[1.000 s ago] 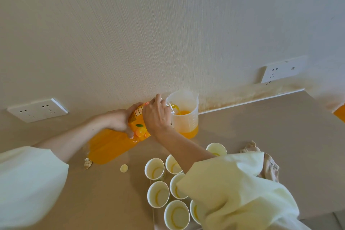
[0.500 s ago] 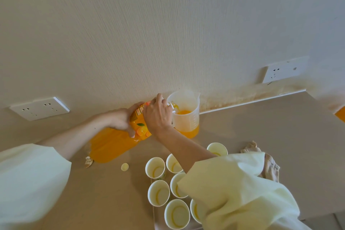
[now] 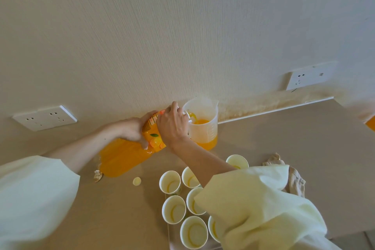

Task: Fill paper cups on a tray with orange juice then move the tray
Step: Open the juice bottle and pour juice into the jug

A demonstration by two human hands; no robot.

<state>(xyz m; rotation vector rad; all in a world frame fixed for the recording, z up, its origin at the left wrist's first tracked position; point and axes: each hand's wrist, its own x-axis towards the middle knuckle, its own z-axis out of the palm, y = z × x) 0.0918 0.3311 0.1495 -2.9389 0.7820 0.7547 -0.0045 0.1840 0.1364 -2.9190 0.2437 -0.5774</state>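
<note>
Head view: paper cups (image 3: 193, 232) stand upright on the tray (image 3: 171, 239) at the near counter edge. A bottle cap (image 3: 137, 181) lies just to their left. Farther back, the juice bottle (image 3: 121, 158) is tilted. The left hand (image 3: 132, 130) wraps its body and the right hand (image 3: 172, 126) grips its neck. Its mouth sits over the partly filled measuring jug (image 3: 205, 130) at the wall.

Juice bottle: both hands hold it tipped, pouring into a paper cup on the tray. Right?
Not quite. In the head view the left hand and right hand hold the tipped juice bottle, but it pours into the translucent measuring jug by the wall, not the paper cups.
</note>
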